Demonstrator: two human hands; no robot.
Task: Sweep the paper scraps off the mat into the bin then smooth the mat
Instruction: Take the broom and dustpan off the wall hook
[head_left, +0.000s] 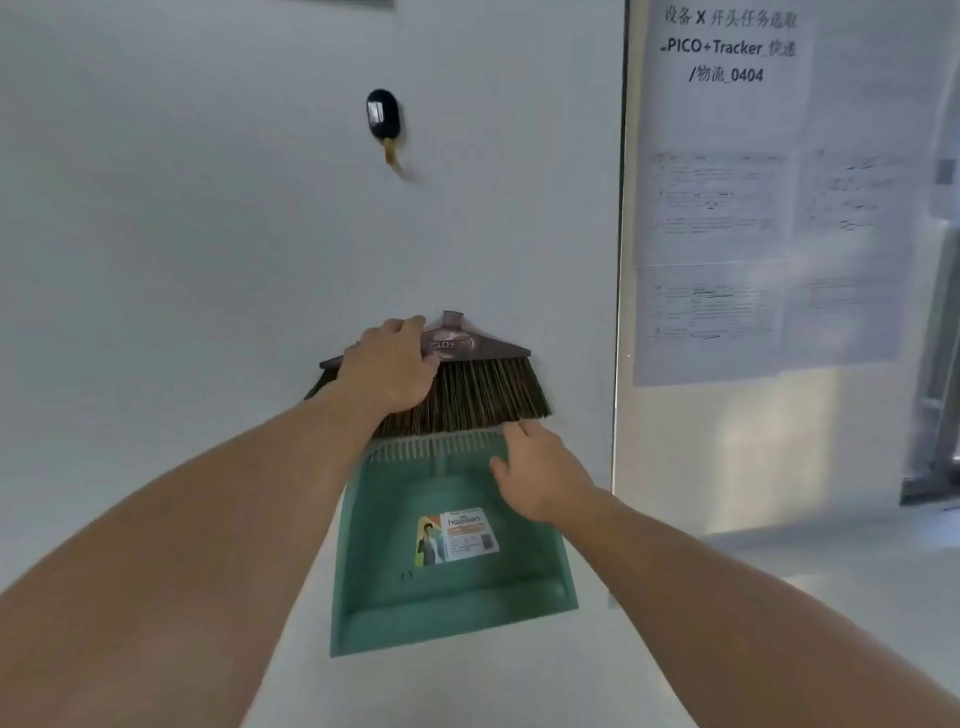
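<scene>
Head view: broom head and green dustpan sit flat against a white wall, straight ahead of both arms. The broom block runs crosswise, and its bristles point down and touch the dustpan's comb edge. The dustpan's long axis is vertical, open mouth at the bottom. No broom handle shows.

Left hand is on the left half of the broom head, fingers curled over the block's top edge, gripping it. Right hand is lower, at the dustpan's upper right corner, thumb on the front face, index along the comb edge. It looks like a pinch on the rim, though the other fingers are hidden.

Mat, scraps and bin are out of view, so this looks like tool fetching. Black hook above, printed sheets at right.
</scene>
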